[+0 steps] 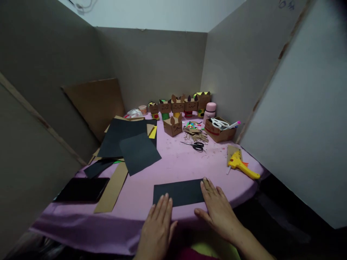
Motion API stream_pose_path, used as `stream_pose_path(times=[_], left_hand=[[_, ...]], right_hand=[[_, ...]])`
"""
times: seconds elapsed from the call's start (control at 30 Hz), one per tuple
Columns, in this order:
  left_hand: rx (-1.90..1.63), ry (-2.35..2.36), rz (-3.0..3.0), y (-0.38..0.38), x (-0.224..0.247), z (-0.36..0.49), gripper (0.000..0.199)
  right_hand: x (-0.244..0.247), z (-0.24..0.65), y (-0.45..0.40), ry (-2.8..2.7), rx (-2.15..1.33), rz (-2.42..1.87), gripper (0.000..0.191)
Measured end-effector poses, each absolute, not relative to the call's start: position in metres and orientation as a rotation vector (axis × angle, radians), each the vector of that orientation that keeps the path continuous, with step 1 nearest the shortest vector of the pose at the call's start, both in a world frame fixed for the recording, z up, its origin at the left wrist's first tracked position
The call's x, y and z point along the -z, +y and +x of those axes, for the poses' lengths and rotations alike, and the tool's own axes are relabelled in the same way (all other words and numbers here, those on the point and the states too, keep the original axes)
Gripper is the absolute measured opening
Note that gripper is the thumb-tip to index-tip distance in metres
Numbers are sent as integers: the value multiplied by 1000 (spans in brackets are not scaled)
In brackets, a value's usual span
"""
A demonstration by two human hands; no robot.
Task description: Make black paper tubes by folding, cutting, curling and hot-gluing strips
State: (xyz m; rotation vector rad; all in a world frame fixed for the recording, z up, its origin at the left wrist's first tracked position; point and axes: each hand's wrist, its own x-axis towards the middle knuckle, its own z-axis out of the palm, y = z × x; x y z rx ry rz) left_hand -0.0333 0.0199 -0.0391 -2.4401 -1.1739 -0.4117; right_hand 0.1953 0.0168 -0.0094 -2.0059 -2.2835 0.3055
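Observation:
A dark rectangular sheet of paper (179, 192) lies flat near the front edge of the pink-covered table (173, 166). On its lower left corner rest the fingertips of my left hand (158, 224), fingers stretched out side by side. My right hand (215, 207) lies flat over the sheet's right end, thumb spread to the side. Neither hand grips anything. Beyond the sheet are black-handled scissors (197, 146) and a small cardboard box with ears and a drawn face (172, 126).
A yellow glue gun (241, 165) lies at the right, below a cardboard box of tools (221, 133). Larger dark sheets (139, 153), a cardboard strip (112, 191) and a black phone or tablet (82, 189) are on the left. Several cardboard-headed figures (178, 106) and a pink bottle (209, 112) stand behind.

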Motion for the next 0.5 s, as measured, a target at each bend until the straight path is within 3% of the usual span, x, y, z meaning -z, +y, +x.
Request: stream_pose_path(times=[0.2,0.37,0.5], left_hand=[[454,-1185,-2280,21,43,-59,39],[445,-1198,-2293,22,47,-57,41],[369,-1224,-2327,23,45,-61,39]], right_hand=[[5,183,13,-2249,-290,-1998,74],[-1,130,3,-2510,-568,-1416,78],[7,125,-1,-2478,-571,-1409,80]])
